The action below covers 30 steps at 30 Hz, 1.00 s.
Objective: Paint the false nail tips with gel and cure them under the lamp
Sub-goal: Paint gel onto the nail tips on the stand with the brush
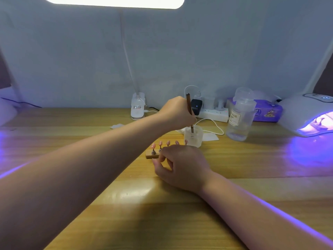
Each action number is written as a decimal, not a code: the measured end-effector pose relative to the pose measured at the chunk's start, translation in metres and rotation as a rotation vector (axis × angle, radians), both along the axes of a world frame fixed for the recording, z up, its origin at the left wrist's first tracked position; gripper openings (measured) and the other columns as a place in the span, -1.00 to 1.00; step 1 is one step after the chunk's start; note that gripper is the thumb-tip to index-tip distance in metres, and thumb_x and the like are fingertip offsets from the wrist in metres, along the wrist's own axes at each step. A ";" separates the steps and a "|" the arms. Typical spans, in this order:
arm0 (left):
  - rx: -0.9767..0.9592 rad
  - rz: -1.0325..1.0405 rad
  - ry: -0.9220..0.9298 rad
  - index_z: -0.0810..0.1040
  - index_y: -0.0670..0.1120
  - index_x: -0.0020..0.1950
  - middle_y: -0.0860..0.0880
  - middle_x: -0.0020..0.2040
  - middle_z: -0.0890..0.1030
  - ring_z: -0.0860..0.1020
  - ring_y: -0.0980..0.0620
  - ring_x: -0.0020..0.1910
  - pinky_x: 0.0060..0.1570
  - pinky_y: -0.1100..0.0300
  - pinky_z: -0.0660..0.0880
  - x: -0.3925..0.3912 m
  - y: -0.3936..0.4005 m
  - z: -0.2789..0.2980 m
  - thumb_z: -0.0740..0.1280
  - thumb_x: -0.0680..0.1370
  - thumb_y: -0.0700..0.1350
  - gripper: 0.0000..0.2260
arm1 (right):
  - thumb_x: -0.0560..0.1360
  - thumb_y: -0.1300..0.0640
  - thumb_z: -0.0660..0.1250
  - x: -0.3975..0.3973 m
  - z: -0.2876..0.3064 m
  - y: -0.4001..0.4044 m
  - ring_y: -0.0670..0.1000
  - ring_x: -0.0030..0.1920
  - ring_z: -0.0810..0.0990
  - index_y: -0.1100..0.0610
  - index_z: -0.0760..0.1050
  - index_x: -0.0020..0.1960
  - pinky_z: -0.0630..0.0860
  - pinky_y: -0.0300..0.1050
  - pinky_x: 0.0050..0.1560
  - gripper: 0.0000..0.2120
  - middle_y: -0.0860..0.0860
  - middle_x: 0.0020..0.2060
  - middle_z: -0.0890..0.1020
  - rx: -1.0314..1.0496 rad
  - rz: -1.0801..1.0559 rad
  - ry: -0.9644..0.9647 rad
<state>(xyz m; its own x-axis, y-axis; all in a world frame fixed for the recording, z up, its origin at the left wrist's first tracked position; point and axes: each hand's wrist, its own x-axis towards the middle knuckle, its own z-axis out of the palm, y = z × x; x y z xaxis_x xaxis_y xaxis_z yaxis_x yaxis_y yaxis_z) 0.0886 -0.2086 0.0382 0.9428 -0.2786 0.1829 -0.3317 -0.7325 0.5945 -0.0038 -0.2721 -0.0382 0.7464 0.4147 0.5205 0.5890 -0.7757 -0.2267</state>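
Observation:
Several pink false nail tips [160, 143] stand on small pegs on a wooden holder [151, 156] in the middle of the table. My right hand [182, 165] rests on the table in front of the holder and pinches its near edge. My left hand [177, 112] reaches across above the holder and grips a brown brush [189, 112] upright, its tip dipped in a small clear cup [193, 136] just behind the nail tips. The curing lamp [309, 115] sits at the far right, glowing purple inside.
A clear pump bottle [240, 117] stands between the cup and the lamp. A white power strip [211, 112] with plugs and a cable, a purple wipes pack [266, 110] and a white clip lamp base [137, 107] line the back. Paper pads [210, 137] lie by the cup.

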 end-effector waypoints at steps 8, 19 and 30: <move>-0.041 0.008 -0.007 0.66 -0.21 -0.10 -0.15 -0.13 0.67 0.63 -0.12 -0.06 -0.23 0.11 0.51 -0.002 0.000 -0.002 0.36 0.48 -0.18 -0.88 | 0.54 -0.07 0.26 -0.002 0.004 0.000 0.04 -0.17 0.55 0.10 0.56 -0.09 0.15 -0.23 -0.23 -0.74 -0.03 -0.28 0.56 -0.004 0.004 0.007; -0.212 0.112 -0.210 0.66 -0.25 -0.19 -0.15 -0.22 0.68 0.63 -0.10 -0.15 -0.22 0.05 0.55 -0.006 0.019 0.005 0.31 0.48 -0.17 -0.81 | 0.49 0.02 0.36 -0.002 0.004 0.002 0.06 -0.29 0.56 0.17 0.57 -0.20 0.20 -0.27 -0.19 -0.78 0.02 -0.42 0.58 0.012 -0.008 0.001; -0.296 0.146 -0.229 0.65 -0.23 -0.19 -0.13 -0.25 0.67 0.63 -0.07 -0.17 -0.21 0.09 0.55 -0.008 0.020 0.002 0.29 0.50 -0.17 -0.81 | 0.52 0.01 0.32 -0.003 0.004 0.001 0.05 -0.19 0.55 0.19 0.58 -0.12 0.19 -0.25 -0.17 -0.76 -0.01 -0.33 0.54 0.015 0.017 -0.015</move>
